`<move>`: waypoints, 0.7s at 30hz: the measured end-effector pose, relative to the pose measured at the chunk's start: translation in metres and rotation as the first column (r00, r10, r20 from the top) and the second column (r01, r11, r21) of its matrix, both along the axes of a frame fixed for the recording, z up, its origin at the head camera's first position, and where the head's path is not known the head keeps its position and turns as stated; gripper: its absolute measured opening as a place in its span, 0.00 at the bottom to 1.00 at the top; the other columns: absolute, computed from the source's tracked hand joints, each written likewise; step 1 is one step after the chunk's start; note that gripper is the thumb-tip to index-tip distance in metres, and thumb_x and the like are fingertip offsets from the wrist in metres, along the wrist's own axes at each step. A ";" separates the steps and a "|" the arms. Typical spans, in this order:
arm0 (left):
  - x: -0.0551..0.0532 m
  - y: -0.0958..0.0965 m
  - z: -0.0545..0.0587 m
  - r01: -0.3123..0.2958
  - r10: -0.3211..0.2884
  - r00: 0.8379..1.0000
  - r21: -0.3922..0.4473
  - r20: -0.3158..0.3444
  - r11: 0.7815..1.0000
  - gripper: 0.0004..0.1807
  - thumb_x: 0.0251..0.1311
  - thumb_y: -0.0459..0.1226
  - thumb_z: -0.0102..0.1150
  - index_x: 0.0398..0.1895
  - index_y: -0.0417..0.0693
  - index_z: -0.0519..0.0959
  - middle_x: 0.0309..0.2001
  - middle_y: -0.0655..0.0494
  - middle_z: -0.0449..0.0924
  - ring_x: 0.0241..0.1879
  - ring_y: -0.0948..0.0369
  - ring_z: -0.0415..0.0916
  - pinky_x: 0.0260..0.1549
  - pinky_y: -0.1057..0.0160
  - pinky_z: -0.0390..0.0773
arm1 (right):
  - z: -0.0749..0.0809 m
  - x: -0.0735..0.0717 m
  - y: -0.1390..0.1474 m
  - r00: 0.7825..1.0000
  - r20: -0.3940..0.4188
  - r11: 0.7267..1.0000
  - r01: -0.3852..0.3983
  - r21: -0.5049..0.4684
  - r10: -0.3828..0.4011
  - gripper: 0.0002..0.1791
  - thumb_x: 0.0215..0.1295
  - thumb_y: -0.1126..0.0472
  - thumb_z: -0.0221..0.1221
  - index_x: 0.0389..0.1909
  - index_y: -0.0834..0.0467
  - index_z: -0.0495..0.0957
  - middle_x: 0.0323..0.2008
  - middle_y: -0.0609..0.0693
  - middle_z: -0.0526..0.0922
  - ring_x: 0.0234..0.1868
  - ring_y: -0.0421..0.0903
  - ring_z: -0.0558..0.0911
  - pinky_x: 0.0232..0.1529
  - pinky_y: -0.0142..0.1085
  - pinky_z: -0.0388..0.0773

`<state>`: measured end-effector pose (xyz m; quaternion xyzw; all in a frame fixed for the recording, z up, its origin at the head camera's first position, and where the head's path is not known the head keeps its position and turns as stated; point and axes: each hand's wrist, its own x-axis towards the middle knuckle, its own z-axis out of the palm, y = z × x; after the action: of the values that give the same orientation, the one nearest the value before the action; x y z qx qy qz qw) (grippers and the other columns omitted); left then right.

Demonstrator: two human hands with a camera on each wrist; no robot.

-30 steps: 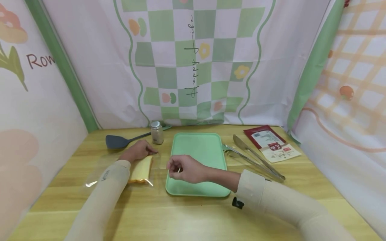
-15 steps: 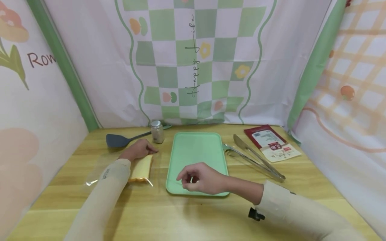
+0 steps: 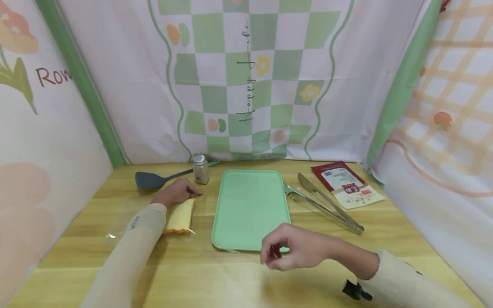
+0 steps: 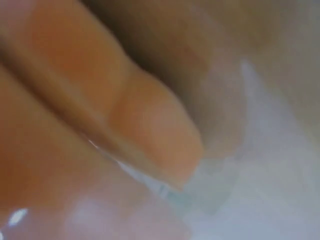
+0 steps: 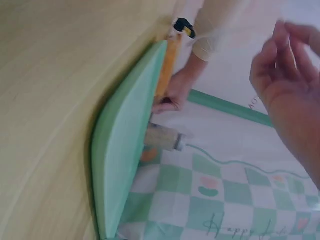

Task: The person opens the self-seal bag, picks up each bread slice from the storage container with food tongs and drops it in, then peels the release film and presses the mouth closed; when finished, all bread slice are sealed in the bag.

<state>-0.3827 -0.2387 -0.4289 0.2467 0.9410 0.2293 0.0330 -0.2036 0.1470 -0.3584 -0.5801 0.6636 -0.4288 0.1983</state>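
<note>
A slice of bread (image 3: 180, 217) lies in a clear plastic bag (image 3: 117, 226) on the left of the table. My left hand (image 3: 175, 191) pinches the bag beside the bread's far end; in the left wrist view the thumb and finger (image 4: 155, 125) close on clear film. Low over the near right corner of the green tray (image 3: 250, 205), my right hand (image 3: 296, 248) pinches the end of a thin, clear plastic strip (image 3: 242, 254). The strip stretches leftward and is hard to trace. In the right wrist view, the right hand's fingertips (image 5: 282, 37) meet.
Behind the left hand are a dark spatula (image 3: 149, 180) and a glass shaker (image 3: 201, 170) with a metal lid. Metal tongs (image 3: 327, 205) lie right of the tray, beside a red and cream food packet (image 3: 348, 184). A checked cloth (image 3: 250, 85) hangs at the back.
My right hand has moved right and toward me, from over the tray's left side to its near right corner, keeping its pinch. The left hand has stayed on the bread bag.
</note>
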 end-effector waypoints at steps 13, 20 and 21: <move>0.001 -0.004 -0.001 0.017 -0.017 1.000 0.019 0.004 1.000 0.10 0.60 0.30 0.64 0.40 0.51 0.88 0.41 0.56 0.88 0.50 0.49 0.81 0.56 0.46 0.75 | 0.029 -0.013 0.066 0.992 -0.129 0.986 -0.009 -0.164 -0.013 0.18 0.56 0.83 0.58 0.43 0.60 0.78 0.31 0.53 0.81 0.29 0.42 0.77 0.28 0.33 0.80; 0.000 -0.004 0.000 0.009 -0.009 1.000 0.018 0.020 1.000 0.10 0.60 0.29 0.64 0.41 0.51 0.88 0.41 0.55 0.88 0.51 0.49 0.81 0.56 0.47 0.75 | 0.030 -0.031 0.117 0.938 -0.153 0.944 0.288 -0.160 -0.312 0.21 0.57 0.85 0.58 0.45 0.59 0.80 0.36 0.49 0.84 0.31 0.45 0.81 0.29 0.33 0.80; 0.000 -0.003 0.000 0.007 -0.008 1.000 0.018 0.022 1.000 0.10 0.60 0.29 0.64 0.41 0.51 0.88 0.41 0.55 0.88 0.50 0.50 0.81 0.56 0.47 0.75 | 0.030 -0.033 0.124 0.912 -0.162 0.922 0.355 -0.156 -0.378 0.21 0.57 0.84 0.59 0.44 0.58 0.80 0.36 0.48 0.84 0.31 0.44 0.81 0.29 0.33 0.80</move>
<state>-0.3823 -0.2420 -0.4285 0.2481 0.9375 0.2404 0.0418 -0.2367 0.2712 -0.3280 -0.4943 0.7487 -0.4415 0.0144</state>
